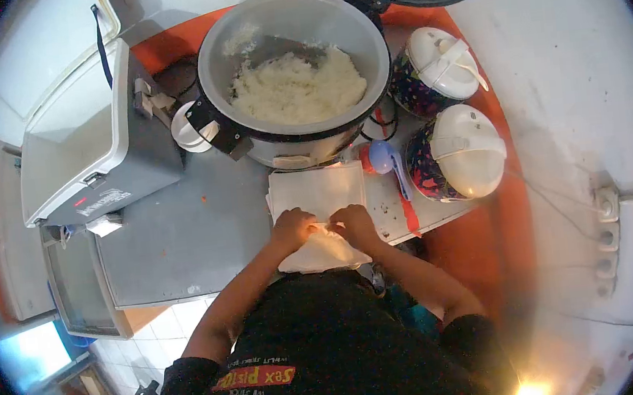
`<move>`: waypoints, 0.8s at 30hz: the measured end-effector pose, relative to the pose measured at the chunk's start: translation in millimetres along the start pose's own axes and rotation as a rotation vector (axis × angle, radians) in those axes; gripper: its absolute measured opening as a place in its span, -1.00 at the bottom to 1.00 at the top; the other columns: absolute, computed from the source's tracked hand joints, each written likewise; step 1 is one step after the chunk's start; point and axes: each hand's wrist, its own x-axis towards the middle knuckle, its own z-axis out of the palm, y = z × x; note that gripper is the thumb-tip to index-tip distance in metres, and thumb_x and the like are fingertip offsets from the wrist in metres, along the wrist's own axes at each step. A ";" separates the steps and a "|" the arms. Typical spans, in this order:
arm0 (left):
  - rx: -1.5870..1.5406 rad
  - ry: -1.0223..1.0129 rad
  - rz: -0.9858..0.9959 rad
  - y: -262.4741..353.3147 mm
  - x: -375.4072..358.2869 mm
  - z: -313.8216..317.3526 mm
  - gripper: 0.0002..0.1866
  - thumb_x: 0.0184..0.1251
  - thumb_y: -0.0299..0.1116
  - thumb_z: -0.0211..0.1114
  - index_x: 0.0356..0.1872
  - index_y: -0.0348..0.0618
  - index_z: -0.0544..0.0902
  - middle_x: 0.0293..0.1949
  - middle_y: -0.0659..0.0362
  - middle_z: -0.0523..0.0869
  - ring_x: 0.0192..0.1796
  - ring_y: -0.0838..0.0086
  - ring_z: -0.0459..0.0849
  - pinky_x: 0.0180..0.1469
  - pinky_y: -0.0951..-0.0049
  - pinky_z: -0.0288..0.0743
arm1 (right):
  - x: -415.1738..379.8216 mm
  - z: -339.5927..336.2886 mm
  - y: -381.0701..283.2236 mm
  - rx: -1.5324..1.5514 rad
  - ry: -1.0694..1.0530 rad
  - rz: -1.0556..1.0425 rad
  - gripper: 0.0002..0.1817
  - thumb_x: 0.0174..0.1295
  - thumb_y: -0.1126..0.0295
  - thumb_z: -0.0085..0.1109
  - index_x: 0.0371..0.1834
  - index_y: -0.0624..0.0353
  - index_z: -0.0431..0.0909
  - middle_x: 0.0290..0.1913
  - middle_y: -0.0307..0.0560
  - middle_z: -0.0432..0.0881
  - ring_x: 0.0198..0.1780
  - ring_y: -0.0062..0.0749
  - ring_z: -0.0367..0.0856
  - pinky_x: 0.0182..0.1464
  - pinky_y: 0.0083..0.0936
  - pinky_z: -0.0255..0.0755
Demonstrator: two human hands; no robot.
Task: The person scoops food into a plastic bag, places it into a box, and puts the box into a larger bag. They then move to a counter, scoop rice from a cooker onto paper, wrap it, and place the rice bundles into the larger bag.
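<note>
A stack of pale wrapping paper (317, 187) lies at the table's front edge, just below the rice cooker. Over its near half, my left hand (294, 230) and my right hand (354, 226) come close together with fingers bent and pinched. Between them they grip the raised edge of a paper sheet (324, 251), folded and catching light near my body. Whether anything lies inside the fold is hidden. Beyond the stack, a large open rice cooker (300, 144) holds white rice (298, 85). A blue scoop (383, 157) rests right of the stack.
On the left stands an open grey cool box (131, 173). Two patterned containers with white lids (437, 64) (468, 152) stand on the right. A white round lid (188, 127) lies beside the cooker. The grey tabletop (183, 241) extends left; a wall socket strip (607, 238) is right.
</note>
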 end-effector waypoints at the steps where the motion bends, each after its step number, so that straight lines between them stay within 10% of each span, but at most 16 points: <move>1: -0.024 -0.009 -0.081 -4.3 -1.0 -1.0 -0.80 0.20 -0.17 0.35 -0.32 -0.06 0.73 -0.31 0.16 0.72 -0.10 0.22 0.64 -0.03 0.14 0.49 | -2.4 -1.5 5.8 0.071 0.077 -0.002 -0.78 0.17 0.26 0.35 -0.17 0.10 0.73 -0.07 -0.07 0.74 -0.01 -0.18 0.63 0.10 -0.13 0.40; 6: -0.165 0.097 -0.231 -24.7 -11.1 3.1 -0.84 0.21 -0.24 0.35 -0.36 -0.09 0.73 -0.30 0.14 0.73 -0.12 0.20 0.65 -0.02 0.15 0.50 | -10.0 6.3 14.7 0.114 0.155 0.091 -0.84 0.15 0.34 0.35 -0.30 0.20 0.67 -0.03 -0.01 0.73 0.02 -0.08 0.62 0.08 -0.16 0.44; 12: 0.127 0.621 -0.007 -21.5 -10.6 0.8 -0.88 0.26 -0.35 0.31 -0.29 -0.16 0.68 -0.34 0.07 0.72 -0.16 0.07 0.66 -0.07 0.09 0.51 | 3.5 52.1 11.6 0.051 0.737 -0.008 -0.92 0.26 0.44 0.22 -0.31 0.21 0.65 -0.12 0.14 0.69 -0.04 0.06 0.61 0.06 -0.09 0.46; 14: -0.140 0.317 -0.307 -34.2 -15.0 28.1 -0.90 0.29 -0.38 0.28 -0.23 -0.14 0.65 -0.30 0.10 0.74 -0.16 0.10 0.71 -0.08 0.09 0.52 | -0.9 46.6 -5.0 0.130 0.506 0.341 -0.85 0.25 0.43 0.18 -0.16 0.21 0.62 -0.13 0.11 0.70 -0.04 0.06 0.62 0.06 -0.09 0.48; 17: -0.262 0.436 -0.363 -37.7 -11.6 49.5 -0.91 0.28 -0.40 0.29 -0.23 -0.10 0.64 -0.30 0.13 0.75 -0.23 0.13 0.73 -0.11 0.10 0.52 | 6.5 34.7 -32.6 0.694 0.561 0.601 -0.90 0.34 0.47 0.12 -0.22 0.26 0.59 -0.20 0.25 0.62 -0.13 0.11 0.61 -0.14 -0.08 0.50; 24: 0.211 0.453 -0.030 -36.4 -10.4 41.5 -0.75 0.17 -0.37 0.36 -0.11 -0.09 0.63 -0.25 0.18 0.62 -0.16 0.20 0.59 -0.10 0.17 0.52 | 11.2 85.9 12.4 0.095 0.691 0.157 -0.80 0.26 0.49 0.15 -0.05 0.18 0.54 -0.12 0.11 0.62 -0.08 0.05 0.59 -0.08 -0.13 0.51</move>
